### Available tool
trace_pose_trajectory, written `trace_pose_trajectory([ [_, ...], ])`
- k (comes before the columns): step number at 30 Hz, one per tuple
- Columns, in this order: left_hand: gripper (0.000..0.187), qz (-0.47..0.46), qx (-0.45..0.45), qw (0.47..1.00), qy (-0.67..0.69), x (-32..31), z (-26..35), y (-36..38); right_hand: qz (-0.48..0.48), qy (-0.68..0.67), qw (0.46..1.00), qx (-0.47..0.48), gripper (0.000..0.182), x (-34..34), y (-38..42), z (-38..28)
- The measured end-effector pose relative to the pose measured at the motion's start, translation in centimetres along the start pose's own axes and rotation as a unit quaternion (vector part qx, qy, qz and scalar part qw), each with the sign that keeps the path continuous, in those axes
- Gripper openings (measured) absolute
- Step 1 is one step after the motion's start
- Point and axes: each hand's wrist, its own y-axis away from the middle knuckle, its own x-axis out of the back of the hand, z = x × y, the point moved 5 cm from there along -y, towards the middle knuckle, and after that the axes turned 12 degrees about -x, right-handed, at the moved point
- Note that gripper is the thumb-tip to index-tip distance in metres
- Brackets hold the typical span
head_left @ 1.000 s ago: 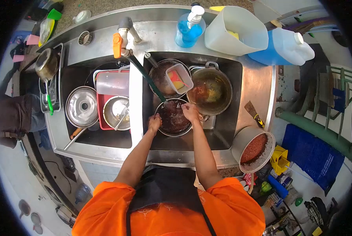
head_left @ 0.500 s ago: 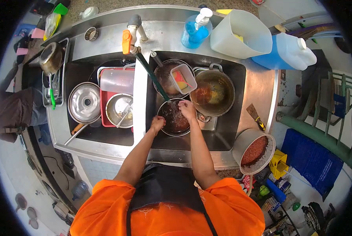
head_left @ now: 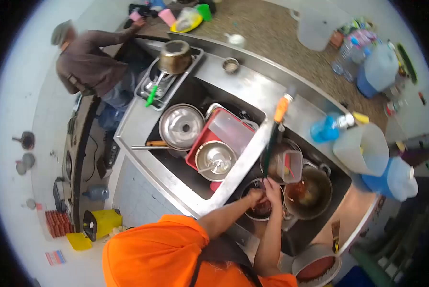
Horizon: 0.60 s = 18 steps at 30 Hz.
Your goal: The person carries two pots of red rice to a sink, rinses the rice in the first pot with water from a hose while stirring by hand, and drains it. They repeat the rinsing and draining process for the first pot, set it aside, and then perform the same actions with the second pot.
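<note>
In the right basin, my left hand (head_left: 256, 195) and my right hand (head_left: 273, 190) meet over a metal pot (head_left: 247, 210) with dark reddish contents. The left fingers are curled in, and what they hold, if anything, is hidden. My right hand is at the lower end of a dark green hose (head_left: 270, 153), which hangs from an orange-handled tap (head_left: 281, 109). Blur hides whether its fingers grip the hose. Close by are a large stained pot (head_left: 315, 193) and a clear plastic container (head_left: 292, 166) resting over another pot.
The left basin holds a steel lid (head_left: 182, 125), a red tub (head_left: 195, 155) and a steel bowl (head_left: 214, 160). Blue soap bottle (head_left: 323, 129) and white jug (head_left: 360, 149) stand behind the right basin. A scraper (head_left: 335, 234) lies right. Another person (head_left: 95, 60) stands far left.
The view has swung left, bringing the other person and more of the counter into sight. My hands, apart at the pot's rim before, have come together over it.
</note>
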Motion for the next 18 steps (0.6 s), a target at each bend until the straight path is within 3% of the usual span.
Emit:
trace_pose_trajectory([
  [1, 0.02, -0.026, -0.025, 0.998, 0.049, -0.1, -1.4, -1.8, 0.005, -0.002, 1.0, -0.023, 0.037, -0.1, 1.6, -1.6],
  [2, 0.027, -0.01, 0.013, 0.999, 0.028, 0.5, -3.6, -3.4, 0.004, -0.035, 0.999, -0.038, 0.035, -0.1, 1.6, -0.7],
  [3, 0.027, -0.011, 0.007, 1.0, 0.028, 0.0, -2.2, -2.6, 0.003, -0.033, 0.999, -0.031, 0.035, 0.0, 1.9, -0.9],
  [5, 0.036, 0.027, -0.011, 0.969, -0.245, -0.3, 0.6, -0.1, -0.038, -0.037, 0.995, -0.085, 0.035, 0.4, 2.1, 0.4],
  [6, 0.047, 0.08, 0.01, 0.972, -0.22, 0.0, 0.2, 0.2, -0.036, -0.035, 0.995, -0.082, 0.035, 0.8, 2.2, 0.6],
  [9, 0.053, 0.113, 0.025, 0.951, -0.286, -0.1, 0.5, 1.1, 0.01, 0.101, 0.987, 0.127, 0.038, 1.5, 2.7, -0.6],
  [10, 0.063, 0.062, -0.03, 0.955, -0.287, -0.5, 1.2, 2.2, 0.013, 0.067, 0.994, 0.089, 0.038, 1.5, 3.3, -1.1],
  [13, 0.068, 0.052, -0.015, 0.979, -0.197, -1.9, 3.7, 5.3, 0.019, 0.046, 0.994, 0.098, 0.038, 1.7, 2.9, 0.1],
  [16, 0.068, -0.02, -0.019, 0.981, -0.19, -1.3, 0.1, 1.5, 0.032, 0.001, 0.999, 0.009, 0.036, 1.9, 2.7, 1.7],
  [18, 0.067, 0.02, -0.023, 0.967, -0.255, -1.4, 0.8, 2.2, 0.045, -0.031, 0.998, -0.043, 0.033, 1.5, 2.8, 2.2],
])
